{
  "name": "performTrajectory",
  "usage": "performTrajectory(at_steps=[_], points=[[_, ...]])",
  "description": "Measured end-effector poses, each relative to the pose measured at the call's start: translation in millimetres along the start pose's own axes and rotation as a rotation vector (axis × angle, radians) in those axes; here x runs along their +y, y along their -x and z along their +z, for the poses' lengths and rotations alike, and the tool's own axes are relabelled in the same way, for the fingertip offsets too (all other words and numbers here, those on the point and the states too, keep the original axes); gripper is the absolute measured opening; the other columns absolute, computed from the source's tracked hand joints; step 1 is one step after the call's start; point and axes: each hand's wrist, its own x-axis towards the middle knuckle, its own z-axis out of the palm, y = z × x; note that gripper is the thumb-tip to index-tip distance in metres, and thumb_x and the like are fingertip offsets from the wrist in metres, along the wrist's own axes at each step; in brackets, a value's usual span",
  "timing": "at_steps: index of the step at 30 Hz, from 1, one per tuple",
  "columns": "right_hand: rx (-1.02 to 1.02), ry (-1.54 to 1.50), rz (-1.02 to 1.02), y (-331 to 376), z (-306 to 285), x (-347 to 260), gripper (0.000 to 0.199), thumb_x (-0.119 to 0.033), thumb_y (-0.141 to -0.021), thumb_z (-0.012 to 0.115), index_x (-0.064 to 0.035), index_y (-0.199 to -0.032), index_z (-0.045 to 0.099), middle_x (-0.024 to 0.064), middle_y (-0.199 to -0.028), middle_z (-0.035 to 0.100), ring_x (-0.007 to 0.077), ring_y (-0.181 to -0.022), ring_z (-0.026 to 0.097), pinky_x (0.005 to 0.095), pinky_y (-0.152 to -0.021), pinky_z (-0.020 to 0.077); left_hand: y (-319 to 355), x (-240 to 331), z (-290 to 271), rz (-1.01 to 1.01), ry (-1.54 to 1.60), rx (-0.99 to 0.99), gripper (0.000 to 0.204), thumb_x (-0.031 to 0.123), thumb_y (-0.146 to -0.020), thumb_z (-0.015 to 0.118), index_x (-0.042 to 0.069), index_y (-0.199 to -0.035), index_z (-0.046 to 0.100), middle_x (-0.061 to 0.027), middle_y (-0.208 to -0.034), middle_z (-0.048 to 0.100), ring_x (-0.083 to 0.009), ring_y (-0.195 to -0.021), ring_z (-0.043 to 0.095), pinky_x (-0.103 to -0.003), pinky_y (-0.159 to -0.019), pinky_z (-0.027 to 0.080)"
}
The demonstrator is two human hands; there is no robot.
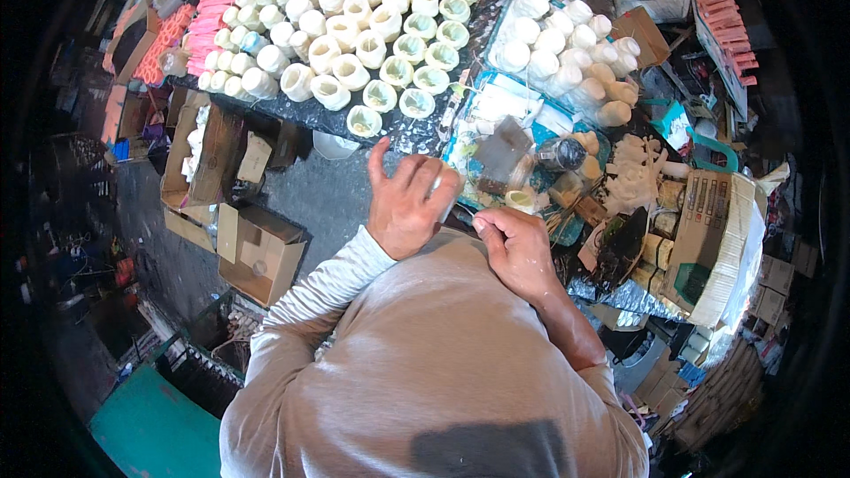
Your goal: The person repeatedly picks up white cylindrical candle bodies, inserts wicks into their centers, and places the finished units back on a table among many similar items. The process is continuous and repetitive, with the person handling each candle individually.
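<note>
My left hand [407, 201] is raised in front of my chest, fingers curled in and the little finger sticking up. A sliver of something whitish shows between its fingers, too small to name. Close by, my right hand [518, 252] pinches thumb against forefinger; what it holds, if anything, is hidden. A thin pale line seems to run between the hands. Beyond my left hand, rows of round cream-white cups [341, 33] stand on a dark table [297, 118]. The nearest cups at the right [416, 104] look greenish and hollow.
A blue tray [490, 51] holds more white cups at the far right. Nearer are a dark jar [560, 154], a pile of cream pieces [633, 173] and a cardboard box [708, 243]. Pink sticks [212, 13] lie far left. Open cardboard boxes [261, 252] stand below the table.
</note>
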Motion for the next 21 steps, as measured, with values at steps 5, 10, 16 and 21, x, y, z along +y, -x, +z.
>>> performTrajectory(at_steps=[5, 10, 16, 21], points=[[-0.031, 0.098, -0.061, -0.8, 3.8, 2.4, 0.011, -0.009, -0.097, 0.064, 0.0007, -0.093, 0.068, 0.0221, -0.088, 0.067, 0.0432, -0.085, 0.067, 0.0510, -0.075, 0.0519, 1.0, 3.5, 9.7, 0.092, 0.039, 0.029, 0.040, 0.015, -0.072, 0.080, 0.013, -0.110, 0.069, -0.0059, -0.115, 0.065, -0.0243, -0.111, 0.063, -0.074, -0.116, 0.024], [-0.022, 0.021, -0.001, -0.9, 14.5, 4.8, 0.008, -0.005, -0.095, 0.066, 0.0015, -0.096, 0.071, 0.0224, -0.090, 0.070, 0.0413, -0.086, 0.070, 0.0484, -0.077, 0.0537, 3.8, 8.5, 10.8, 0.135, 0.046, 0.015, 0.026, 0.018, -0.082, 0.073, 0.014, -0.108, 0.069, -0.0050, -0.111, 0.062, -0.0237, -0.110, 0.063, -0.076, -0.118, 0.022], [-0.048, -0.141, 0.146, 14.8, 5.4, 12.7, 0.016, -0.009, -0.097, 0.067, 0.0018, -0.105, 0.075, 0.0206, -0.095, 0.075, 0.0340, -0.087, 0.074, 0.0418, -0.079, 0.0563, 9.2, 6.6, 7.8, 0.098, 0.016, 0.017, 0.025, 0.018, -0.084, 0.072, 0.016, -0.108, 0.068, -0.0049, -0.114, 0.062, -0.0245, -0.114, 0.061, -0.076, -0.119, 0.019], [0.001, -0.068, 0.155, 21.2, 3.9, 12.0, 0.018, -0.011, -0.098, 0.064, 0.0007, -0.105, 0.075, 0.0191, -0.091, 0.075, 0.0327, -0.083, 0.074, 0.0406, -0.077, 0.0560, 6.4, 7.1, 8.1, 0.166, 0.055, 0.010, 0.022, 0.017, -0.088, 0.064, 0.011, -0.108, 0.067, -0.0100, -0.114, 0.064, -0.0272, -0.112, 0.062, -0.082, -0.115, 0.020]])
